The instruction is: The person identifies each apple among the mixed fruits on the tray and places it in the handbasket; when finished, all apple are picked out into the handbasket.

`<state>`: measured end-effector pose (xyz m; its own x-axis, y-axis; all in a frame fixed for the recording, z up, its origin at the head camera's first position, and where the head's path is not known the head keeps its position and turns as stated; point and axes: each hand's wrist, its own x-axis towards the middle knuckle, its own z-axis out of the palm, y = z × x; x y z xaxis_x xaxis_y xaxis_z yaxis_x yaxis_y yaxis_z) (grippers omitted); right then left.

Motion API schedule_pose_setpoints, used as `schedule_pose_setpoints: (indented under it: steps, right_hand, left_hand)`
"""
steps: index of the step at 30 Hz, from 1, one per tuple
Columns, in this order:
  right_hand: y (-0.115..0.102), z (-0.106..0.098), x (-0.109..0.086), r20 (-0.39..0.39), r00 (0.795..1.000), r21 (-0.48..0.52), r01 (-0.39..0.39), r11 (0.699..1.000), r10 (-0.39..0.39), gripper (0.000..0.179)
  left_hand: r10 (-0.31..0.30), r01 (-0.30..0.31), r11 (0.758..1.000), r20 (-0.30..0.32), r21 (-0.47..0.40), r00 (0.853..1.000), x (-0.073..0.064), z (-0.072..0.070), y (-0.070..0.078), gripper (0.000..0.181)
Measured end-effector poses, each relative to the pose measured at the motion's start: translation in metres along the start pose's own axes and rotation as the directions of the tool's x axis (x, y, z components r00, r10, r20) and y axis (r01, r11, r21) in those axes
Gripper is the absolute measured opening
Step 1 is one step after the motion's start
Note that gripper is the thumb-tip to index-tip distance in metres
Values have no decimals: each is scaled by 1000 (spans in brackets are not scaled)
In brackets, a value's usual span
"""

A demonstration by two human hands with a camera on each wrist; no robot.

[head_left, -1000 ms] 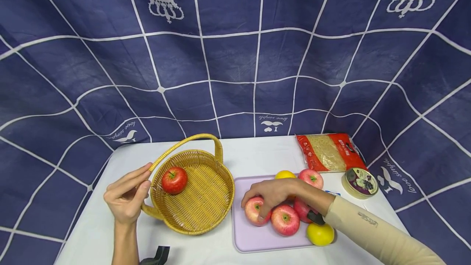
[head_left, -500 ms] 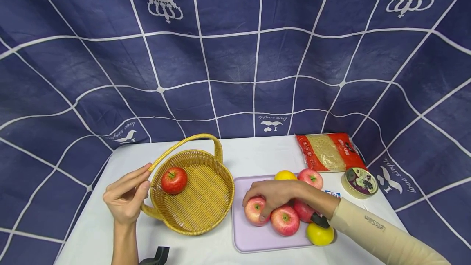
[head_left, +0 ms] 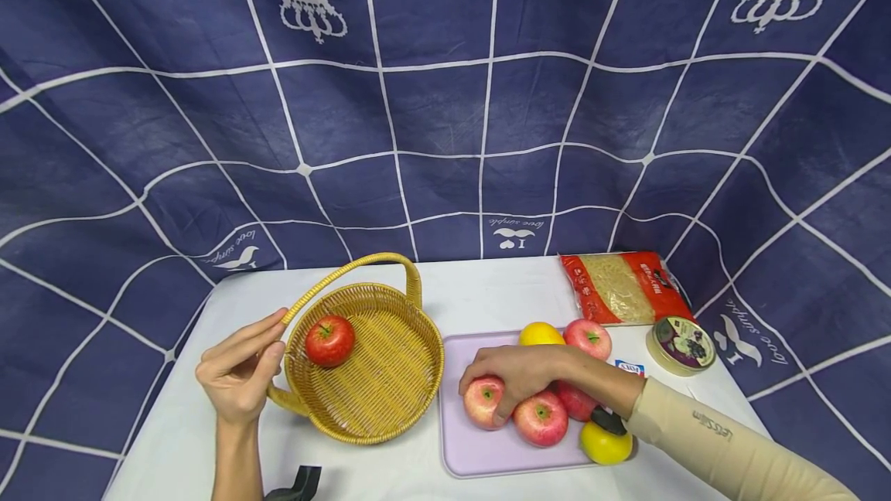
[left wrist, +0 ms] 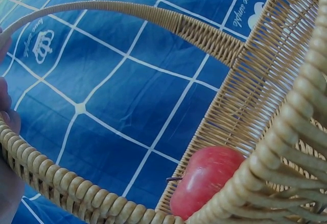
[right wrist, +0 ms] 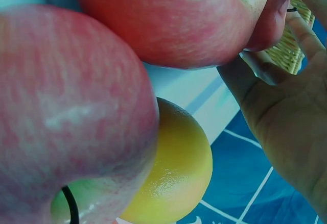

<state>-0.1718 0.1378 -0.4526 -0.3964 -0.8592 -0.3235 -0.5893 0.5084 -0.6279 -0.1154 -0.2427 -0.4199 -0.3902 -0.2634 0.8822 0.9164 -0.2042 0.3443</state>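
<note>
My left hand (head_left: pixel 240 366) pinches the yellow handle (head_left: pixel 316 288) of a round wicker basket (head_left: pixel 376 377); its fingers show at the left edge of the left wrist view. A red apple (head_left: pixel 330 341) lies inside the basket on its left side, and this apple (left wrist: pixel 209 178) also shows in the left wrist view. My right hand (head_left: pixel 518 369) reaches over a lilac tray (head_left: pixel 480 454) and holds a pink-red apple (head_left: pixel 483 402) at the tray's left, fingers behind it and thumb in front. Beside it sits another apple (head_left: pixel 540 417), which overlaps the held one in the right wrist view.
More apples, one at the back (head_left: pixel 588 337), share the tray with a yellow fruit (head_left: pixel 541 333) and a lemon-yellow one (head_left: pixel 605 443). Behind the tray lie a red food packet (head_left: pixel 623 288) and a round tin (head_left: pixel 681 346). A blue checked curtain (head_left: pixel 445 114) hangs behind the table.
My right forearm has shifted slightly to the right, uncovering more of a small blue-white label. The right hand stays around the same apple. My left hand and the basket have not moved.
</note>
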Motion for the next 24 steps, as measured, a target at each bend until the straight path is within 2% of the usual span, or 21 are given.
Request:
schedule_pose_setpoints:
  steps: [8, 24]
  right_hand:
    - [-1, 2, 0, 7, 1000, 12, -28, 1000, 28, 57]
    - [3, 4, 2, 7, 1000, -10, -8, 1000, 8, 54]
  left_hand:
    - [1, -1, 1000, 2, 8, 1000, -1, -2, 0, 14]
    - [-11, 11, 1000, 0, 11, 1000, -2, -3, 0, 15]
